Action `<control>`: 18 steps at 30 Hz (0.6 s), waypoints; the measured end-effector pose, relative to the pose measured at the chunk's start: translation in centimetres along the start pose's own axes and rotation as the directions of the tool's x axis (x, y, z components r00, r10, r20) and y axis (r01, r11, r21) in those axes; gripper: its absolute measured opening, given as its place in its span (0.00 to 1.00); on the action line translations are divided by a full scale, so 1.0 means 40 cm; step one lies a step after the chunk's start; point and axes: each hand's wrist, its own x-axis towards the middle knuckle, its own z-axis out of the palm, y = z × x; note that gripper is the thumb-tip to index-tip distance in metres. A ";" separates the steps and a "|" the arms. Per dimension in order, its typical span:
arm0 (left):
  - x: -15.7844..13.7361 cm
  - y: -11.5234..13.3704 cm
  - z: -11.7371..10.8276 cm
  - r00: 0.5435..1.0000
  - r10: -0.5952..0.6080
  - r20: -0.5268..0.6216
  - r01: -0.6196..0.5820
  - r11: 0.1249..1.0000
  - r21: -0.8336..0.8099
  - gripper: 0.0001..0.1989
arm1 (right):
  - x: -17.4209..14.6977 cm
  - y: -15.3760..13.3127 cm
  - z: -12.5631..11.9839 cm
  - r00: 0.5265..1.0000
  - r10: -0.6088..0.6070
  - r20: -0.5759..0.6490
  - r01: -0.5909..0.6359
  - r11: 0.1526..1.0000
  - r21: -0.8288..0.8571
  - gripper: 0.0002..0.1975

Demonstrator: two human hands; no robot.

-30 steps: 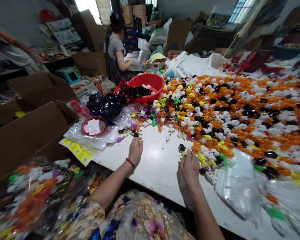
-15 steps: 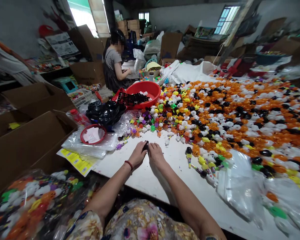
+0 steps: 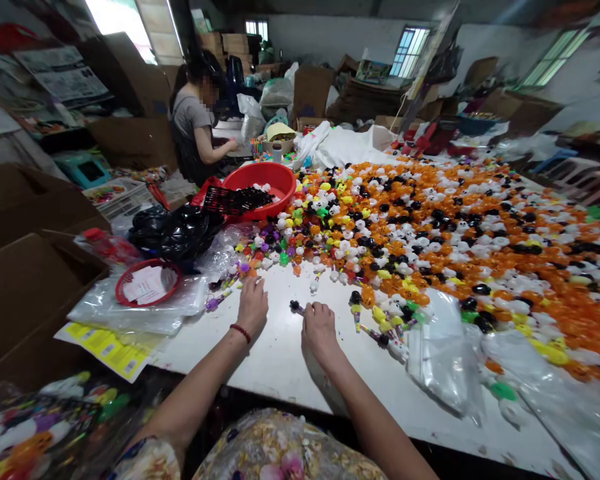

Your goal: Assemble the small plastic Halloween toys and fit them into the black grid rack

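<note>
My right hand [image 3: 321, 328] is closed on a small black-topped toy stick [image 3: 295, 306] just above the white tabletop [image 3: 280, 363]. The toy's dark head sticks out to the left of my fingers; most of its body is hidden. To the left, my left hand [image 3: 253, 301] reaches forward with fingers stretched out and nothing visible in them. Its fingertips are close to the near edge of a pile of small coloured plastic pieces [image 3: 283, 259]. Similar toy sticks with patterned tubes [image 3: 357, 319] lie to the right of my right hand.
A large heap of orange, white and black figures [image 3: 430, 227] covers the right and back. Behind my left hand stand a red tub [image 3: 285, 200] and a small red basket [image 3: 175, 288]. Clear plastic bags [image 3: 443, 360] lie right. A co-worker [image 3: 193, 127] sits at back left.
My hands, close together around the dark piece before, have separated. My left hand has moved left and forward; the toy stays with my right hand. The view has turned right.
</note>
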 end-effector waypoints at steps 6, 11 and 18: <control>0.162 0.126 0.045 0.977 0.028 0.213 -0.045 0.996 0.073 0.19 | -0.015 -0.029 0.038 0.979 -0.200 0.025 0.197 0.976 0.094 0.21; 0.252 0.171 0.056 0.965 0.002 0.261 -0.043 0.988 0.149 0.18 | -0.068 -0.021 0.032 0.978 -0.207 -0.012 0.207 0.968 0.140 0.11; 0.255 0.162 0.031 0.930 0.058 0.363 -0.116 0.983 0.139 0.16 | -0.182 0.052 0.061 0.955 -0.235 -0.182 0.261 0.955 0.138 0.27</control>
